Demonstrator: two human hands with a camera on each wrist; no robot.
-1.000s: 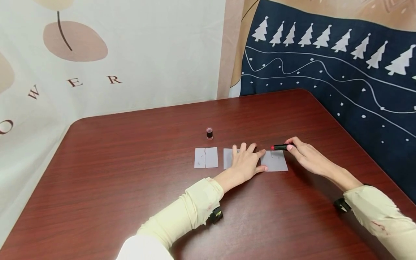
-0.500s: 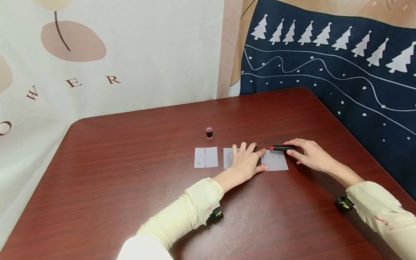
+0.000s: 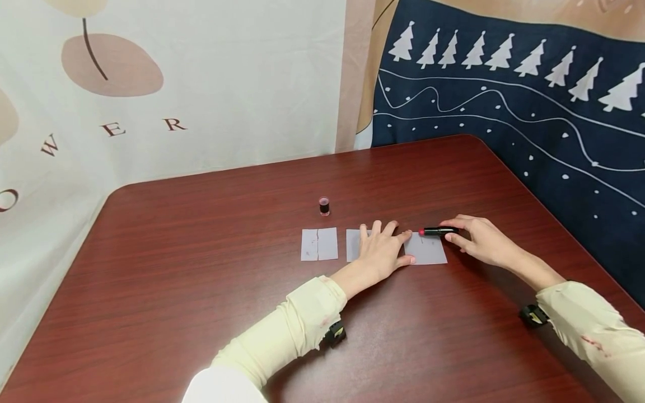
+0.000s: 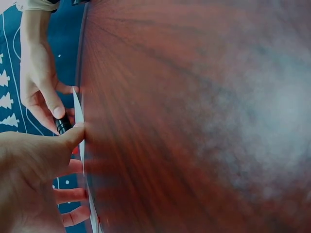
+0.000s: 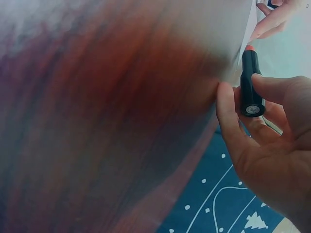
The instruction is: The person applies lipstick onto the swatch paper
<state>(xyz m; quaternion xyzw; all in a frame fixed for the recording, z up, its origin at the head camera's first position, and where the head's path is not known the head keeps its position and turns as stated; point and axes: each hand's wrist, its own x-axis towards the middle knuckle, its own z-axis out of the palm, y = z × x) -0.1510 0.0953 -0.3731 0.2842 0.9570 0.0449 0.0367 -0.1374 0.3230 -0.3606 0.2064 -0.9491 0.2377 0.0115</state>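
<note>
My right hand (image 3: 478, 240) pinches a black lipstick (image 3: 439, 230) between thumb and fingers. Its red tip points left, close over the upper part of a light grey paper piece (image 3: 428, 252) that bears a short thin mark. In the right wrist view the lipstick (image 5: 250, 82) shows its round base toward the camera. My left hand (image 3: 379, 251) lies with spread, straight fingers, the thumb and a fingertip on the left edge of that paper. Under the same hand a second paper piece (image 3: 352, 246) is partly hidden.
Further left lies a grey paper (image 3: 327, 243) with a ragged tear line down it and small marks. Behind it stands a small cap (image 3: 325, 206), clear pink with a black band. The brown wooden table (image 3: 201, 268) meets hanging cloths at its far and right edges.
The right hand has shifted slightly right and its fingers have changed their hold on the lipstick, whose tip has dipped a little toward the paper. The left hand stays in place.
</note>
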